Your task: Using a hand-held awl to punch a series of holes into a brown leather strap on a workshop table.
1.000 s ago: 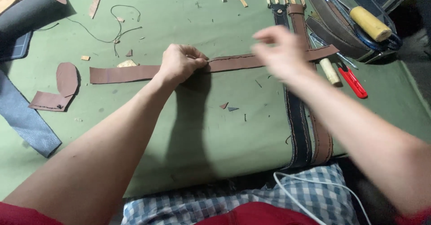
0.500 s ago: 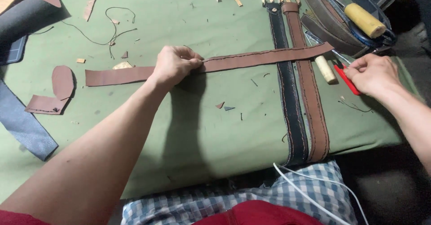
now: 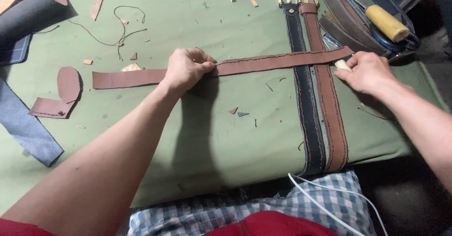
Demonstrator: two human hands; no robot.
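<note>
"Pinning the strap down, is that the step in hand?" asks the desk.

"It looks so," says the photographer. "A leatherworker's left hand (image 3: 188, 69), fingers curled and pressed together, holds a long brown leather strip (image 3: 273, 62) flat on the green cloth table (image 3: 212, 137). The strip lies crosswise over a black belt (image 3: 306, 104) and a brown belt (image 3: 332, 113), which run side by side toward the worker's lap."

"And the other hand?"

"The right hand (image 3: 367, 71) is at the strip's far end, closed around a pale stick (image 3: 343, 65) whose tip touches or nearly touches the leather. What the stick is, I cannot tell."

"What does the next move call for?"

"By my reading, a firm left hand, so the strip stays straight while the stick works along its edge, and care not to shift the two belts beneath."

"Any packages, labels, signs?"

"None to be seen. At the upper right lies a yellow-handled tool (image 3: 387, 23) on a dark tray with coiled straps. Leather offcuts (image 3: 68, 83), one oval, lie at the left, near a dark gridded mat (image 3: 19, 50) at the frame's edge."
</note>
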